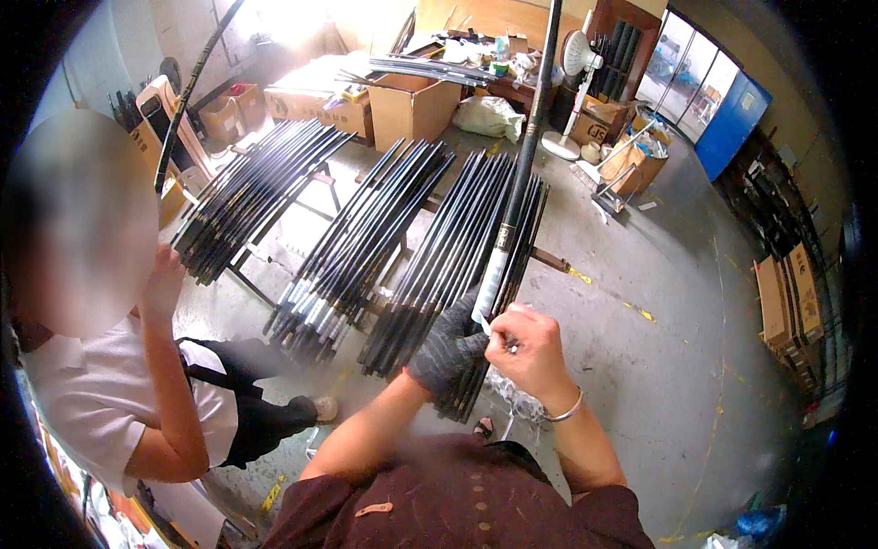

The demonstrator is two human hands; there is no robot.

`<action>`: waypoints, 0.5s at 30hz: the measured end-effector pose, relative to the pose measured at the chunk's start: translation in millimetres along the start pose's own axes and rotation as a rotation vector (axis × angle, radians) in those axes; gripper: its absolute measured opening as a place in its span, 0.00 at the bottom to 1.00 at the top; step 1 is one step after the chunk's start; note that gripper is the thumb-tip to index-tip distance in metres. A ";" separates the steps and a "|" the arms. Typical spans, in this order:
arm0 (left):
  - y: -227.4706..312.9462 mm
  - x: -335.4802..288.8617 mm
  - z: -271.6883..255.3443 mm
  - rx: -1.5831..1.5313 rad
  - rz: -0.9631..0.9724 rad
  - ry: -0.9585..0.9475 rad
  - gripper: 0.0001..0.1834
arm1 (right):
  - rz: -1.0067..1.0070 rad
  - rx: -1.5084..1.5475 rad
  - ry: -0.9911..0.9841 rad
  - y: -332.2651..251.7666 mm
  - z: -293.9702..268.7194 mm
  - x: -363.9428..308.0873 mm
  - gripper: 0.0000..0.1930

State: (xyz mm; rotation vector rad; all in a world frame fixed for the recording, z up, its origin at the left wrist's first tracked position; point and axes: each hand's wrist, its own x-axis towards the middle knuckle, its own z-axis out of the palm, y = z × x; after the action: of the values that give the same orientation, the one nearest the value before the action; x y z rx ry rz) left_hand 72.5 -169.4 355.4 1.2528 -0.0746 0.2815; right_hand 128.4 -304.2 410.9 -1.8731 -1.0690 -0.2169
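Note:
A long black rod (526, 165) with gold markings slants up and away from me. Whitish film (490, 279) wraps its lower part. My left hand (450, 348), in a dark grey glove, is closed around the rod just below that wrapping. Bare and with a bangle at the wrist, my right hand (529, 352) is pinched shut beside it, at a loose pale end of the film. The fingers partly hide what they grip. Beneath my hands lies a bundle of black rods (457, 238) on a rack.
More rod bundles lie leftward, one in the middle (366, 242) and one farther left (261, 197). A co-worker (119, 403) stands at left near another upright rod (187, 101). Beyond are a cardboard box (412, 114) and white fan (578, 55). Plastic scraps (517, 403) litter the floor.

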 end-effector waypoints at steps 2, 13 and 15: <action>0.2 -1.6 -4.7 -0.164 -0.253 -0.082 0.29 | 0.113 0.092 -0.005 5.5 -8.0 -2.4 0.03; -33.0 -3.1 5.7 0.143 -0.004 0.094 0.28 | 0.149 -0.162 -0.040 -1.2 -1.6 -0.7 0.18; -30.2 -3.3 14.4 0.052 0.093 0.163 0.28 | 0.143 -0.128 -0.052 3.3 2.9 -1.0 0.13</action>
State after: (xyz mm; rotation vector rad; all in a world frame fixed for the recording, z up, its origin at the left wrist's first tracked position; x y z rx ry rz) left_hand 78.3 -192.1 331.3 1.2754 0.0143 0.4674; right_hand 129.5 -303.0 406.6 -2.0712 -0.9695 -0.1576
